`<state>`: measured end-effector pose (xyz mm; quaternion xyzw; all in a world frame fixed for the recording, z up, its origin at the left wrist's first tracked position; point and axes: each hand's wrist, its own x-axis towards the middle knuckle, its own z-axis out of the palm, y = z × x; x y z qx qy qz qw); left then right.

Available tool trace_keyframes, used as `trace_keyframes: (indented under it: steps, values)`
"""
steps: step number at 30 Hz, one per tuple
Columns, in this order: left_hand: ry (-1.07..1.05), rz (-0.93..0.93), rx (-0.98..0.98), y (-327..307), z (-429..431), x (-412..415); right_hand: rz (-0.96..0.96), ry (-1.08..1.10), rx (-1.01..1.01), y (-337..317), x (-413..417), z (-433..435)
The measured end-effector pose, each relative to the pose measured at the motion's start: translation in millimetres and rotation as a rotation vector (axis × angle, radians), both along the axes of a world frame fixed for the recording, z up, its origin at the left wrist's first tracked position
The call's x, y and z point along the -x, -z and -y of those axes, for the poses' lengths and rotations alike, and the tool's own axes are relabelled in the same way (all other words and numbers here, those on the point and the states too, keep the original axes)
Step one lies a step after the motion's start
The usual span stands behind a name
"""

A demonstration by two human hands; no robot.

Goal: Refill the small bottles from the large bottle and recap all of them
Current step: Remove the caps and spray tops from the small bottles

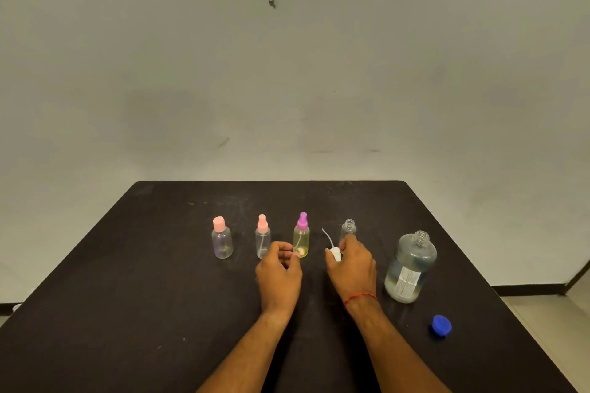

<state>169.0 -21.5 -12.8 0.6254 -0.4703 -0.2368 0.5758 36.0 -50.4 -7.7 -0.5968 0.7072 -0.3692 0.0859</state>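
Large bottle [410, 268] stands upright on the right of the black table [159, 297]. Its neck is open and a white label faces the camera. It holds clear liquid, though the level is hard to read through the cloudy wall. Its blue cap [442, 325] lies on the table nearer the camera, apart from it.

Four small bottles stand upright in a row across the middle of the table, to the left of the large one. The pink-cap bottle [222, 242] at the far left is round and clear, and is capped. It looks close to empty, with a faint purple tint at its base. Next is the pink-spray bottle [262, 238], clear and capped, with its dip tube showing inside; I cannot tell whether it holds liquid. The purple-top bottle [301, 238] is capped and looks yellowish, from either the plastic or its contents. The open bottle [348, 230] on the right of the row is clear and has a bare threaded neck. Its lower part is hidden behind the right hand [352, 268].

That hand pinches a white spray top [335, 254] between thumb and fingers. The top's thin tube [326, 237] slants up and to the left, just left of the open bottle. A red thread [360, 297] circles the wrist.

The left hand [279, 268] has its fingers curled, with the tips at the base of the purple-top bottle. Whether it touches the bottle or holds anything cannot be told.
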Motion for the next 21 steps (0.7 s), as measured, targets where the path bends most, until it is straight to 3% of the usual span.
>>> trace_keyframes:
  steps: [5,15,21]
  values:
    - [-0.003,-0.02,0.012,3,8,-5,0.07,-0.089,0.112,-12,-16,3]
    - [0.087,0.082,-0.039,8,25,-3,0.089,-0.291,0.091,-38,-38,28]
    - [0.204,-0.193,-0.108,-3,33,9,-0.023,-0.363,-0.097,-52,-42,46]
